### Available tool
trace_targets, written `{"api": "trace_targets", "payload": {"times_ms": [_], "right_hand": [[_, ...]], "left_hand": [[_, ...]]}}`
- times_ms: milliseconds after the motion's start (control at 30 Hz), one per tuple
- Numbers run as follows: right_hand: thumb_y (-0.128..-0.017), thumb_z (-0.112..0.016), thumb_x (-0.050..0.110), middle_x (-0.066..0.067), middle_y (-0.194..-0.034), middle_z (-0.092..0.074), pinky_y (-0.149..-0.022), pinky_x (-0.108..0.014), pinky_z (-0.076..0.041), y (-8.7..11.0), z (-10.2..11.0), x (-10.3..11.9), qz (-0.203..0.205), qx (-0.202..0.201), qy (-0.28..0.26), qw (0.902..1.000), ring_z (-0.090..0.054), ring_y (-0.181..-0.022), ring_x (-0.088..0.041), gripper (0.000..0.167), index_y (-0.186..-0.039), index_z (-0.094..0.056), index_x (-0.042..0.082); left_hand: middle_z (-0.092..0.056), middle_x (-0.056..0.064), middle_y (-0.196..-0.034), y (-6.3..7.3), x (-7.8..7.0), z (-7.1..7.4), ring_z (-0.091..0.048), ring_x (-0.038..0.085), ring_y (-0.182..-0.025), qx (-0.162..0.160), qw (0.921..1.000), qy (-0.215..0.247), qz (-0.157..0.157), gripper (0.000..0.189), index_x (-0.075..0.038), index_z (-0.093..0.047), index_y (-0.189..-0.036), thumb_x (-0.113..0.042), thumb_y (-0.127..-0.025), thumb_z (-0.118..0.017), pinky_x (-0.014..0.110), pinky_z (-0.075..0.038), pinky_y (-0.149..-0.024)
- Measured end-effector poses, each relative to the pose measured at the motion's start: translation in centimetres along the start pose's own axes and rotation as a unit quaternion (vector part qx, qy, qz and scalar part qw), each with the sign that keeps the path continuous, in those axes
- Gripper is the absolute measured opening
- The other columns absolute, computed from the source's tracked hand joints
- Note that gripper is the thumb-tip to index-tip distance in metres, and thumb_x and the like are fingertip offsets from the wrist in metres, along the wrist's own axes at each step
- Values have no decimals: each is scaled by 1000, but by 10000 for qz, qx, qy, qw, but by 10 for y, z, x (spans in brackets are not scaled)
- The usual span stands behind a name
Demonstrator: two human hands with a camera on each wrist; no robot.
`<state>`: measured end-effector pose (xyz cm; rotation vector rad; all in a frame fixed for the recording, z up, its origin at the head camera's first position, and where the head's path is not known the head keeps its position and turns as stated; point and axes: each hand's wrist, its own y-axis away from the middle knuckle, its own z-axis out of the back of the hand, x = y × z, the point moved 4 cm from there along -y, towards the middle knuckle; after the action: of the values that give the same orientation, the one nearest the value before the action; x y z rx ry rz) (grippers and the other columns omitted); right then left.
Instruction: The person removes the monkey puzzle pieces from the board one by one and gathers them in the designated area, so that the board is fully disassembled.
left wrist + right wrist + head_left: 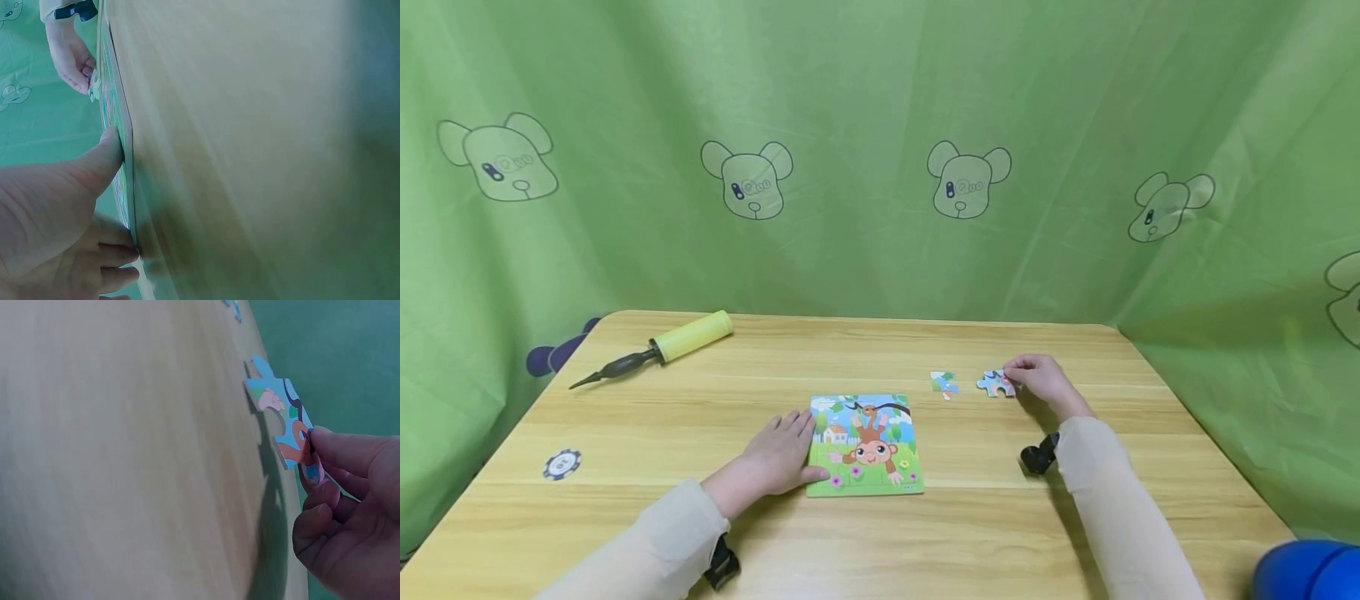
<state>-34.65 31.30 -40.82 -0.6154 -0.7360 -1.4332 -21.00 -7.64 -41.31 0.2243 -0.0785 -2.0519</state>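
A square picture board (880, 475) with a monkey hanging from a branch lies flat on the wooden table. My left hand (781, 454) rests at its left edge, the thumb over the lower left corner and the fingers extended along the side. In the left wrist view that thumb (103, 159) lies on the board's face. Farther right, my right hand (1041, 382) pinches a jigsaw puzzle piece (278, 403) by one end between thumb and fingers. The piece is tilted and casts a shadow on the table. Another jigsaw piece (943, 383) lies to its left.
At the back left lies a yellow hand pump (694, 335) with a black nozzle. A round chip (562, 464) with a dark and white rim sits at the left. Something blue and rounded (1307, 571) shows at the lower right corner. A green curtain (865, 267) hangs behind the table.
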Motion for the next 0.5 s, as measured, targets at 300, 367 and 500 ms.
{"api": "trace_targets", "payload": {"times_ms": [300,367,500], "right_hand": [[-92,-57,12,-8,-87,-63,-69,-26,-41,-9,-1,-7,-288,-109,299,9991,-51,-80,-19,24,-100,-63,-9],[-92,-57,12,-8,-86,-63,-68,-26,-41,-11,-1,-9,-345,-94,339,9988,-51,-78,-18,23,-100,-64,-9],[-92,-57,11,-9,-86,-63,-69,-27,-42,-14,-1,-10,-333,-87,460,9984,-52,-78,-19,22,-100,-64,-8]], "left_hand": [[-30,22,-143,0,0,2,-27,35,-131,-65,9999,-74,-31,81,9,-34,-137,-52,-87,-52,47,-21,-107],[-30,22,-143,0,0,1,-27,35,-131,-74,9999,-96,-36,81,9,-34,-137,-52,-87,-52,47,-21,-107],[-30,22,-143,0,0,1,-27,35,-131,-73,9999,-93,-29,81,9,-34,-137,-53,-87,-52,47,-21,-107]]}}
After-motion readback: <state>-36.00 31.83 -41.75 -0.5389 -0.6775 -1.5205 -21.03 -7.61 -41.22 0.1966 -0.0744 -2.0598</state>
